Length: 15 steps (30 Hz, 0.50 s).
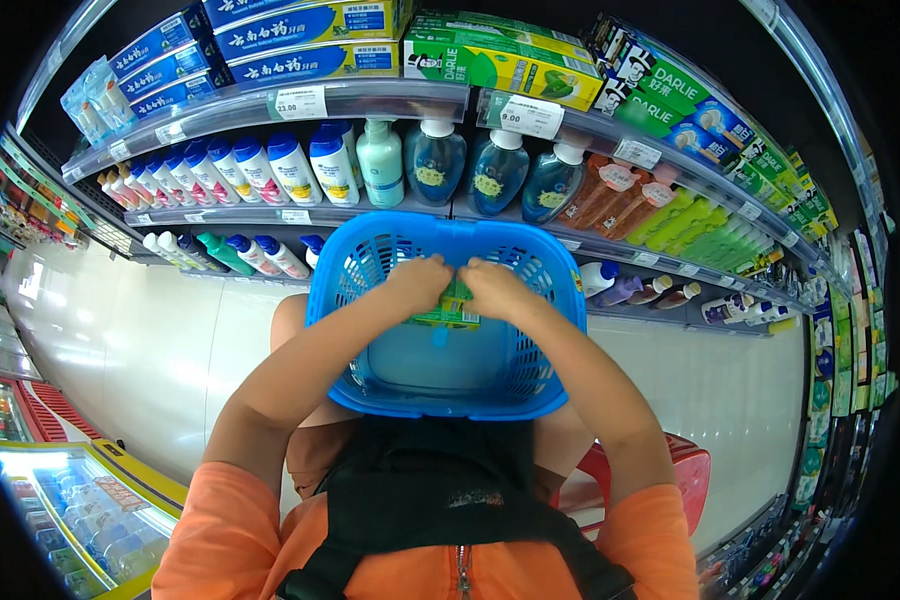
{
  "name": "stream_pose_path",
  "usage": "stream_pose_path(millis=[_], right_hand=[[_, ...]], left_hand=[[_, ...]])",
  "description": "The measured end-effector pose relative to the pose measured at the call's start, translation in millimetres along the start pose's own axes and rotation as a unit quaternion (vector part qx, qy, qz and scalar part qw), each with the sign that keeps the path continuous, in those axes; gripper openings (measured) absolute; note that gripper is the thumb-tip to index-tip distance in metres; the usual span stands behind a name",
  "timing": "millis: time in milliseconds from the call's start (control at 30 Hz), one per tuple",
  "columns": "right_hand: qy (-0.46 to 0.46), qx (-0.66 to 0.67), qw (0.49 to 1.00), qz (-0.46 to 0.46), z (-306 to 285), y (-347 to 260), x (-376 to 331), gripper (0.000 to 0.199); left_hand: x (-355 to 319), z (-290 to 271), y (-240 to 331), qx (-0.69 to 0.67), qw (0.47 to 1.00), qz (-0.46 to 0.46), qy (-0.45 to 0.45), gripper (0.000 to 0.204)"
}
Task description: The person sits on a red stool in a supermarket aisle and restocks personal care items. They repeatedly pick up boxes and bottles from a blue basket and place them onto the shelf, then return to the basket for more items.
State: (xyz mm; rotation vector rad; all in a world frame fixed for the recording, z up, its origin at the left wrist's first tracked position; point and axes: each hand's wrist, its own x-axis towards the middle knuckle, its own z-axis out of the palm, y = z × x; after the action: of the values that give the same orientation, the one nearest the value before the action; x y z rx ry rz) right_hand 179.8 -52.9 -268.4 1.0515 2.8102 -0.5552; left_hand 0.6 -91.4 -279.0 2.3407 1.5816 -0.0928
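A blue plastic shopping basket (435, 362) with slotted sides is in front of my body, above my lap. Inside its outline, toward the far side, I have a small green and yellow package (448, 318) between my hands. My left hand (418, 281) grips its left upper part with curled fingers. On the other side my right hand (494, 290) is closed on the right upper part, the two hands almost touching. Both hands cover the package's top portion, so its full shape is hidden. Below the package the pale bottom of the basket shows.
A shelf behind the basket holds blue pump bottles (437, 162) and shampoo bottles (288, 168). Above it are toothpaste boxes (315, 60). A red stool (685, 480) stands at lower right, and a yellow-edged glass-topped case (140, 480) at lower left.
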Motion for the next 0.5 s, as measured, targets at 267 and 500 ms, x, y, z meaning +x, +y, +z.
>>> stream_pose_path(millis=[267,500], right_hand=[[-0.184,-0.055,0.981,0.030,93.8,-6.8,13.7,0.039],[-0.168,-0.085,0.982,0.012,123.2,-13.9,16.6,0.019]], left_hand=[[-2.7,86.7,2.8,0.041,0.978,0.008,-0.203,0.028],[-4.9,135.6,-7.6,0.085,0.983,0.019,-0.159,0.027]])
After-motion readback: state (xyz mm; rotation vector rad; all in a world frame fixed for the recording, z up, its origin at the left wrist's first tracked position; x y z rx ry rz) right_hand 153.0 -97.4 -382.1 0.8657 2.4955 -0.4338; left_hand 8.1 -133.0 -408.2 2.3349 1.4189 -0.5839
